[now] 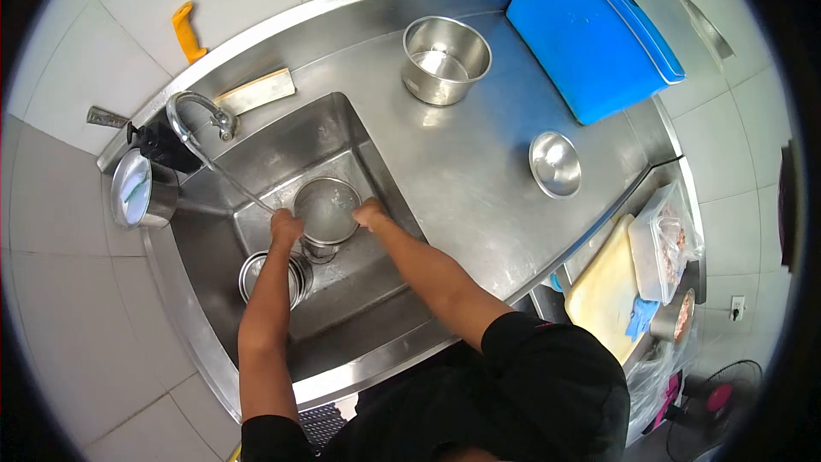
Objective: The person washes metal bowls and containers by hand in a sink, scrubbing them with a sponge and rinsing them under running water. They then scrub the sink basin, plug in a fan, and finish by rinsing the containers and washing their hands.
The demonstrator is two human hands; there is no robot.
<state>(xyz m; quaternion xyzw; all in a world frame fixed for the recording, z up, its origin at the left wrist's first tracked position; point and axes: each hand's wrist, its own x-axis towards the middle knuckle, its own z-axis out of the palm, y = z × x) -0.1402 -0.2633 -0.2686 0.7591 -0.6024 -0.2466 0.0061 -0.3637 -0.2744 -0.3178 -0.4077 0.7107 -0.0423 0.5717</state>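
Observation:
A round metal pot [328,209] with cloudy water in it is held over the sink basin [342,133]. My left hand [286,228] is closed at its left rim, and my right hand [369,213] grips the opposite side. From the curved tap [190,133], a thin stream of water runs down toward my left hand and the pot's edge. Beside my left forearm, other round metal containers [253,277] sit in the basin, partly hidden by the arm. Part of another metal vessel [320,250] shows just below the pot.
On the steel counter stand a deep metal pot [446,64], a small metal bowl [556,165] and a blue cooler box [590,30]. A metal container [158,197] stands left of the sink. At right lie a yellowish cutting board [603,291] and a plastic tub [658,248].

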